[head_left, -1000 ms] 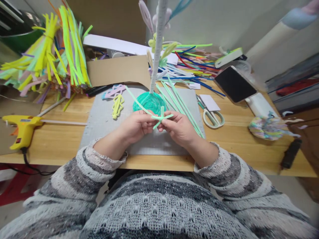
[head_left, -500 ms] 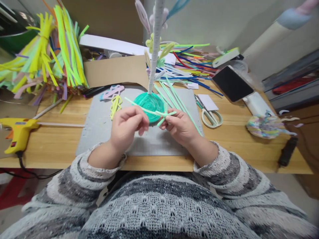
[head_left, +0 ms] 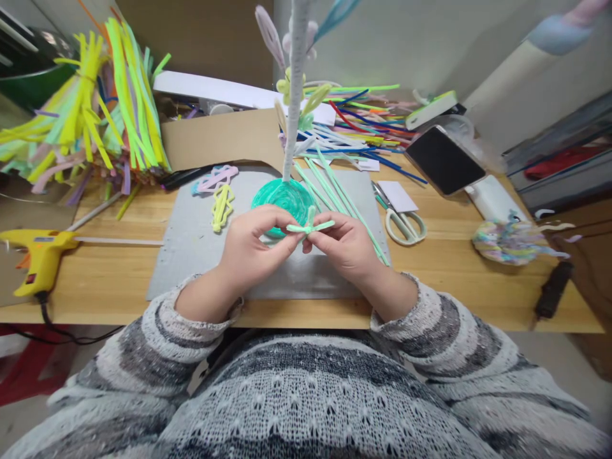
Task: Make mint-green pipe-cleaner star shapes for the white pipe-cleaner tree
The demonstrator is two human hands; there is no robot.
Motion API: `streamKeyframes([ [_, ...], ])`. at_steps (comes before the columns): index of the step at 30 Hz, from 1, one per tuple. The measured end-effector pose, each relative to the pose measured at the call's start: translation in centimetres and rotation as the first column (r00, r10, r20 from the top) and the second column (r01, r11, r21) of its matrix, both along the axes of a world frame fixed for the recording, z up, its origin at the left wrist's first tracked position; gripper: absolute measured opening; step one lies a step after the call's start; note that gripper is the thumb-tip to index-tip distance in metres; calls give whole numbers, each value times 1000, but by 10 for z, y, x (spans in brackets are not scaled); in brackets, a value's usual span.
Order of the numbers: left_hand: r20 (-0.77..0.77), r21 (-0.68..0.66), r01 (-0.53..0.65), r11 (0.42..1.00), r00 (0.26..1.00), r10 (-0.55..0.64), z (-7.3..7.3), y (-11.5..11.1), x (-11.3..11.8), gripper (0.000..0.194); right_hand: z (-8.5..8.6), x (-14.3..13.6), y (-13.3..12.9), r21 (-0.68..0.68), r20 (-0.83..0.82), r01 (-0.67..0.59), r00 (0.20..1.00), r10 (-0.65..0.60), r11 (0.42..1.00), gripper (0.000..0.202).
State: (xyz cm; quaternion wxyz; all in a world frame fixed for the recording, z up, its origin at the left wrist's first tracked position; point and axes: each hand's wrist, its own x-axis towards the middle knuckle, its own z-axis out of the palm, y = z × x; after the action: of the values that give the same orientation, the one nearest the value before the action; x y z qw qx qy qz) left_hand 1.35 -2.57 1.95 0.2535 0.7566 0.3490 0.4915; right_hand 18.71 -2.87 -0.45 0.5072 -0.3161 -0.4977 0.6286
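Between my two hands is a small mint-green pipe cleaner piece (head_left: pixel 310 224) with several short arms. My left hand (head_left: pixel 255 245) pinches its left side between thumb and finger. The fingers of my right hand (head_left: pixel 347 247) are closed on its right side. Just behind them sits a round green coiled base (head_left: pixel 281 194), partly hidden by my left hand, with a white wrapped stem (head_left: pixel 295 95) standing upright from it. Loose mint-green pipe cleaners (head_left: pixel 342 194) lie behind my right hand on the grey mat (head_left: pixel 186 255).
Yellow (head_left: pixel 222 207) and pink zigzag pieces lie on the mat's left. A yellow glue gun (head_left: pixel 41 255) is far left, below pipe cleaner bundles (head_left: pixel 138 95). Scissors (head_left: pixel 405 226), a phone (head_left: pixel 445 159) and a black-handled tool (head_left: pixel 553 290) are on the right.
My left hand has moved right and closed on the green piece. The long strand that stretched left over the base no longer shows; the piece now looks compact between both hands.
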Motion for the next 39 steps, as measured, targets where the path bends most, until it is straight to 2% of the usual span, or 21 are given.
streamKeyframes([
  [3,20,-162,-21,987,999,25,-3,-1,2,8,3,-1,-1,9,40,32,999,-32,999,23],
  [5,52,-305,-8,952,998,25,-3,-2,3,10,2,-1,0,14,61,33,998,-34,999,22],
  [9,102,-504,105,858,993,-62,0,-1,5,12,-1,3,7,43,60,33,998,-36,999,16],
  [11,178,-589,179,788,980,-90,2,0,5,11,0,6,10,-12,22,28,999,-28,1000,15],
  [14,360,-685,262,680,933,2,2,3,5,10,6,10,13,-154,-40,-72,997,66,985,18],
  [16,429,-700,304,646,902,40,1,4,6,12,11,12,13,-217,-43,-175,985,170,960,21],
  [20,446,-703,380,601,894,-44,-1,4,9,20,16,11,10,-269,25,-284,953,302,920,23],
  [24,433,-726,399,560,898,-79,-1,5,7,22,16,10,7,-270,89,-264,951,297,926,26],
  [27,452,-767,426,480,890,-66,-2,7,4,21,17,11,9,-287,119,-251,948,294,925,27],
  [29,470,-793,440,422,882,-37,-4,10,2,18,20,14,11,-338,75,-301,936,344,892,26],
  [32,531,-792,483,374,847,30,-3,13,1,16,26,20,14,-426,-7,-396,900,435,813,26],
  [34,563,-788,514,340,824,58,-2,14,0,15,28,24,16,-435,1,-439,872,489,786,25],
  [36,574,-794,534,291,815,73,1,14,0,16,28,28,18,-405,51,-452,857,513,795,23],
  [39,565,-812,532,239,820,96,3,14,-1,14,23,29,19,-348,152,-392,873,464,851,22],
])
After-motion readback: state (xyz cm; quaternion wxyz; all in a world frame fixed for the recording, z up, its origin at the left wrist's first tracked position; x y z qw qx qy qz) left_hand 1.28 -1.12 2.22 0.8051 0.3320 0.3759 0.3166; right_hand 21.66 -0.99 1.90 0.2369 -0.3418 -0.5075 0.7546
